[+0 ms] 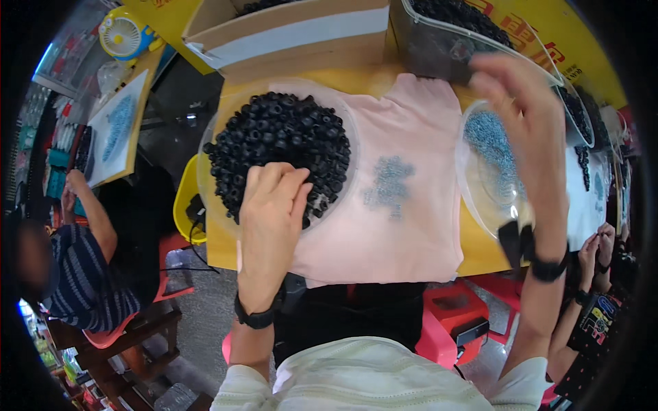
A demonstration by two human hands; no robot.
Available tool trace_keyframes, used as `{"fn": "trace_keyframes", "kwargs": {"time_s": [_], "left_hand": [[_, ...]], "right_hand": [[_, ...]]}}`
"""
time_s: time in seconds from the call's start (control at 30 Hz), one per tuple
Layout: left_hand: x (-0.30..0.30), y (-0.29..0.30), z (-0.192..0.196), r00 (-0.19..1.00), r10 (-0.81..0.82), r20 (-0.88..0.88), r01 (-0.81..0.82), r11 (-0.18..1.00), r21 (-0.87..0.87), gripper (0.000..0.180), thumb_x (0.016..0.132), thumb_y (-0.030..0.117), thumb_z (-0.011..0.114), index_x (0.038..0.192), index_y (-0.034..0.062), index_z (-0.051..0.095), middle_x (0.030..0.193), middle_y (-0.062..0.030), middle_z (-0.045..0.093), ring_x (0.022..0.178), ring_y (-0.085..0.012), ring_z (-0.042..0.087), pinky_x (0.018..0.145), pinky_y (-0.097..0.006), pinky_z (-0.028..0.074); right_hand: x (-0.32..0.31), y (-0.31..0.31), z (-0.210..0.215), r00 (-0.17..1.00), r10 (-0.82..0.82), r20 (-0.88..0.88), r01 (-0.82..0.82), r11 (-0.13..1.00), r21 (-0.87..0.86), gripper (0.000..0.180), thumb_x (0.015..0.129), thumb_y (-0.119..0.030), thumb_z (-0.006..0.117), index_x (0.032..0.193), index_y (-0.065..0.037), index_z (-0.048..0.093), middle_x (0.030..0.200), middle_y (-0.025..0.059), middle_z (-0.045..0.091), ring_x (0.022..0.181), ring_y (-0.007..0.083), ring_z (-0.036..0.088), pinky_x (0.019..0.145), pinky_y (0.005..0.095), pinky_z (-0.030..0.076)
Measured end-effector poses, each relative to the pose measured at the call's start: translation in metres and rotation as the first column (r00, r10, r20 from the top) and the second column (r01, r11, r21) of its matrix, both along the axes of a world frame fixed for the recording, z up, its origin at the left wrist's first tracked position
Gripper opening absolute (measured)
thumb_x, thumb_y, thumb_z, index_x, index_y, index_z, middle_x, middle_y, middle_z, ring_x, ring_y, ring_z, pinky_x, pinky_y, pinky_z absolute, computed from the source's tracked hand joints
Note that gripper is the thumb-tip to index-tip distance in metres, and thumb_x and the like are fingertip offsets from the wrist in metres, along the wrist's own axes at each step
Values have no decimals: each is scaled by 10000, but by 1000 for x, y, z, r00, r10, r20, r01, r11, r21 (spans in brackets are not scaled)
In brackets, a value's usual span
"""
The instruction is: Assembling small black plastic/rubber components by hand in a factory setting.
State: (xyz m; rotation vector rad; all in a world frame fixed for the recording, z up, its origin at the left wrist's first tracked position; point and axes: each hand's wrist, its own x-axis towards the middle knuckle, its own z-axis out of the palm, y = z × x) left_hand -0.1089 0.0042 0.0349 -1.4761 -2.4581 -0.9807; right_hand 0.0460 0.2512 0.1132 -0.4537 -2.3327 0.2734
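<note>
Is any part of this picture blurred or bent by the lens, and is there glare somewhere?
In the head view, the raised right hand is smeared by motion blur, while the left hand on the black rings is sharper; the cardboard box edges bow toward the rim and the corners are dark; the clear bowl shows soft reflections; lighting is even, with faint shadows.

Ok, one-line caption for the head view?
Left hand on black rings in a clear dish; right hand raised over a dish of grey beads.

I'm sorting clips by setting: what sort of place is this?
Likely a small hand-assembly workshop: a clear dish heaped with black rubber rings, a clear dish of small grey metal parts, and other seated people working at neighbouring tables.
</note>
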Motion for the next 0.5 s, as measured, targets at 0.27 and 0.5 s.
{"fn": "trace_keyframes", "kwargs": {"time_s": [0.27,0.5], "left_hand": [[7,4,-7,1000,17,0,-17,997,-74,204,791,19,685,992,-9,669,951,-131,627,889,-287,573,771,-356,466],[7,-3,-9,999,31,39,-32,999,40,221,769,3,707,987,13,668,970,-113,633,915,-265,583,748,-347,469]], "right_hand": [[44,-101,-82,949,177,260,-75,930,-359,114,786,-83,691,885,-83,635,828,60,582,755,230,627,619,356,501],[40,-106,-95,901,202,384,-128,969,-210,86,786,-50,607,860,-64,566,869,67,535,879,258,571,709,356,503]]}}
